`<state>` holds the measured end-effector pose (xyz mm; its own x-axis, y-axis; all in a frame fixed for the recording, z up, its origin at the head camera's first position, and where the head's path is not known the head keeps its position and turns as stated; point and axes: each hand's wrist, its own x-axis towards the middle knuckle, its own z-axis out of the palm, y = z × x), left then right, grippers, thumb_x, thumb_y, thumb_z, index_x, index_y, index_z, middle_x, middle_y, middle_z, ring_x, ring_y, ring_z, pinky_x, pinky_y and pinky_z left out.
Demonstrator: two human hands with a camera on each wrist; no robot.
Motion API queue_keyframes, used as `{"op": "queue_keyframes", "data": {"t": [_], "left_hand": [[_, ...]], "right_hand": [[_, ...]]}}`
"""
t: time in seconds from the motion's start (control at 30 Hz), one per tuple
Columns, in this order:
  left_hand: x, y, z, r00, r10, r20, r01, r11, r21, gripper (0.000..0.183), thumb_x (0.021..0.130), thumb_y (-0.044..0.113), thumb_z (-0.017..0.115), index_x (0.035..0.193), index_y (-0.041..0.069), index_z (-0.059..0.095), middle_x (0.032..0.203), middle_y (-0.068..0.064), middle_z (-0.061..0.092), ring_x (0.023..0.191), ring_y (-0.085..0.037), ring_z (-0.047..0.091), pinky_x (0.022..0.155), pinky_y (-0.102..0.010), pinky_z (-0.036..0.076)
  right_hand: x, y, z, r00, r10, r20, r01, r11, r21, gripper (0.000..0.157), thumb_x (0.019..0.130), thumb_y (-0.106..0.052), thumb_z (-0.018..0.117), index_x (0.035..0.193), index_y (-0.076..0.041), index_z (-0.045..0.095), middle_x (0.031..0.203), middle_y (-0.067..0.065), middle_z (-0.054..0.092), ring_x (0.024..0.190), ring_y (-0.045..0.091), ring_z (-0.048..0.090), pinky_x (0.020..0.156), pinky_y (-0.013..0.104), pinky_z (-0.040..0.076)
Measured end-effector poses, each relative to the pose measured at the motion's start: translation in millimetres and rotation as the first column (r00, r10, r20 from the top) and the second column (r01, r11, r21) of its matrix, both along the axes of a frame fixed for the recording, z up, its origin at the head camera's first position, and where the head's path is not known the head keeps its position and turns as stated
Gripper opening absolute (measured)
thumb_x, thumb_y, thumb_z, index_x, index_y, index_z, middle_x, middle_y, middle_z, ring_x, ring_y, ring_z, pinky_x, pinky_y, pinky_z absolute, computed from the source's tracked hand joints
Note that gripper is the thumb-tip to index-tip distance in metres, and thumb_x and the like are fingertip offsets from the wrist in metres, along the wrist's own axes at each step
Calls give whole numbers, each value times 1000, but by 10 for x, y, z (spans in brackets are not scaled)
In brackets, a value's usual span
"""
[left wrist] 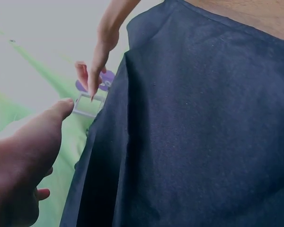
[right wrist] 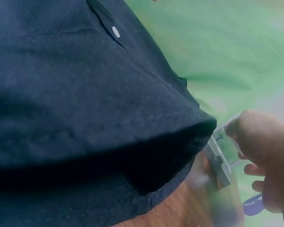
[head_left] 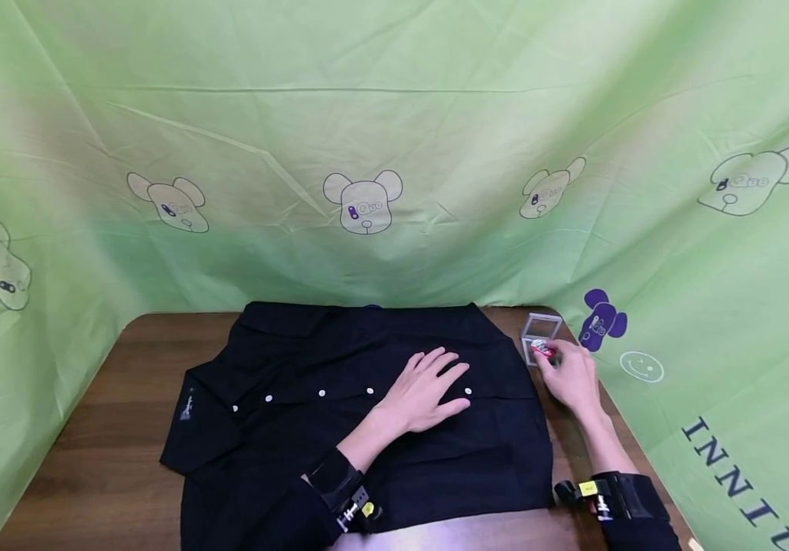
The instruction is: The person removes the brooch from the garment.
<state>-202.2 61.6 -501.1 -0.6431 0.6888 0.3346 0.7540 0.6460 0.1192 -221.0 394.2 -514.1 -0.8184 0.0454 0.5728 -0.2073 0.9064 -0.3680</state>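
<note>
A black button-up shirt lies spread on the table, its row of white buttons running crosswise. My left hand rests on the shirt with fingers spread, near a button. To the right of the shirt, my right hand pinches a small red and white piece between thumb and fingertips; its kind is too small to tell. The piece is right at a small opened case with a clear, pale-framed lid. In the right wrist view the case stands beside the shirt's raised hem, partly behind my fingers.
The brown wooden table shows at the left of the shirt. A green curtain with printed bear heads hangs round the back and sides, close to the right hand. A label sits on the shirt's sleeve.
</note>
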Motion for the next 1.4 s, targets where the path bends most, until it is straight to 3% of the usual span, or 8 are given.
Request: {"op": "queue_keyframes", "data": {"t": [0.77,1.4], "left_hand": [[-25,-49,-68,1000,-12,-14,12,1000,6,63,100,58,54,151,21,55,152,-5,51,143,-31,37,113,-55,36],[-26,-64,-60,1000,-11,-26,11,1000,-8,63,101,58,54,151,21,55,152,-5,51,143,-30,38,113,-53,36]], "right_hand": [[-35,11,-53,996,-35,85,31,998,48,32,86,-14,79,108,9,75,99,28,73,88,50,64,72,60,47],[-48,26,-75,994,-38,101,34,998,46,32,86,-15,79,109,8,75,102,29,74,89,50,65,72,60,48]]}}
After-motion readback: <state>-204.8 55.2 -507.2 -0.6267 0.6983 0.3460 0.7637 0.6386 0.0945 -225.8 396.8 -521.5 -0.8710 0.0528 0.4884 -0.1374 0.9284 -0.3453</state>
